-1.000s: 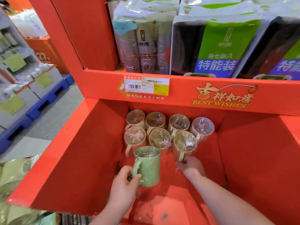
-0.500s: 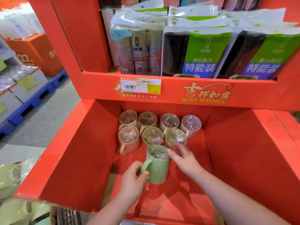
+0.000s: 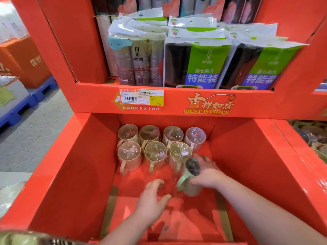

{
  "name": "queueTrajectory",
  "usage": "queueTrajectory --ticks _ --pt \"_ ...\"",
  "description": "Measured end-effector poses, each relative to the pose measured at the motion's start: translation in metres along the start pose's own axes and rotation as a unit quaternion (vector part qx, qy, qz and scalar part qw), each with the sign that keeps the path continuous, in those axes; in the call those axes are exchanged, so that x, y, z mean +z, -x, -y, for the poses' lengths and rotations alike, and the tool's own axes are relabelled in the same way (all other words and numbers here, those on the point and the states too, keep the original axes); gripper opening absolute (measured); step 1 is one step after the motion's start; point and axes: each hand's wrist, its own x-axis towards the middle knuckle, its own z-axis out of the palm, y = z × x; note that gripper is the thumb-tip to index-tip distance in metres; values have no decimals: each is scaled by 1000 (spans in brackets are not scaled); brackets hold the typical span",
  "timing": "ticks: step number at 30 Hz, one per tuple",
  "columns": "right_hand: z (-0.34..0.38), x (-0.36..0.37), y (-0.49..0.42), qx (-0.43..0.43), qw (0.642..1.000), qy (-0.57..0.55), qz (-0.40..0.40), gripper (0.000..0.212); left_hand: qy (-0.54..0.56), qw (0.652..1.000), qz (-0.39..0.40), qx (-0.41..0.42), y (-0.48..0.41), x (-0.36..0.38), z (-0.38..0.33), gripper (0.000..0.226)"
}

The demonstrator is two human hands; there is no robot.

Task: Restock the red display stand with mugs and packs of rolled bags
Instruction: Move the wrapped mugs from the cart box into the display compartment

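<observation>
Right hand [image 3: 208,173] grips tilted green mug [image 3: 187,186], handle toward empty, loose-fingered left hand [image 3: 152,198]; room just beyond, right of front-row mugs [image 3: 155,154].

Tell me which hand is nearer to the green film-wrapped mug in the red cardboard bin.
Right. The right hand grips the green film-wrapped mug from its right side. The left hand is apart from it, to its lower left, holding nothing.
</observation>
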Motion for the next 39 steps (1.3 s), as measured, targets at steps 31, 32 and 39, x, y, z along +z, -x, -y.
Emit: queueTrajectory --ticks 31,32,39 --pt "-39 7 -80 -20 985 159 -60 107 -167 983 59 -54 2 -4 47 28" --pt "-37 8 -79 -13 984 166 -66 106 -172 982 61 -55 2 -5 46 28" --pt "-21 4 -64 4 981 192 -24 109 -288 951 105 -47 6 -15 39 40"
